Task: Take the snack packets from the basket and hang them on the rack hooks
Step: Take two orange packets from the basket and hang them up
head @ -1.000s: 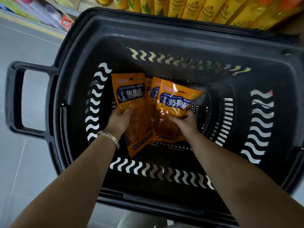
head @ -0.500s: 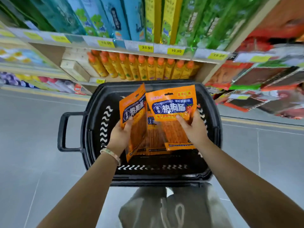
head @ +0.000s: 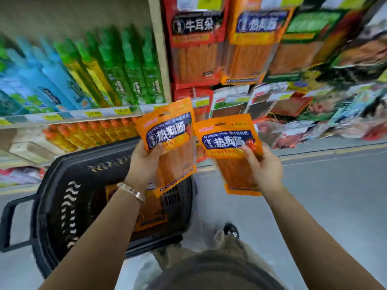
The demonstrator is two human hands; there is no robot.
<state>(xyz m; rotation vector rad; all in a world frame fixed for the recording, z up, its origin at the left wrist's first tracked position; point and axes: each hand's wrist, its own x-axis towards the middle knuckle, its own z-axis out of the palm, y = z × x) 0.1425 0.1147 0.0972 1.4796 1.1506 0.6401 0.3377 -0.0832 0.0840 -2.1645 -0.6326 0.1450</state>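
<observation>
Both hands have just risen out of the basket (head: 69, 206); the left hand (head: 144, 164) grips the left packet (head: 169, 139), the right hand (head: 265, 166) pinches the right packet (head: 228, 141), both near the hanging packets (head: 249, 55); a spare packet (head: 150, 214) lies in the basket; hooking looks next.

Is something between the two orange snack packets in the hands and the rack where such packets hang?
Nothing visible: left orange snack packet and right orange snack packet have only open air up to the hung orange packet. The hooks are hidden.
</observation>
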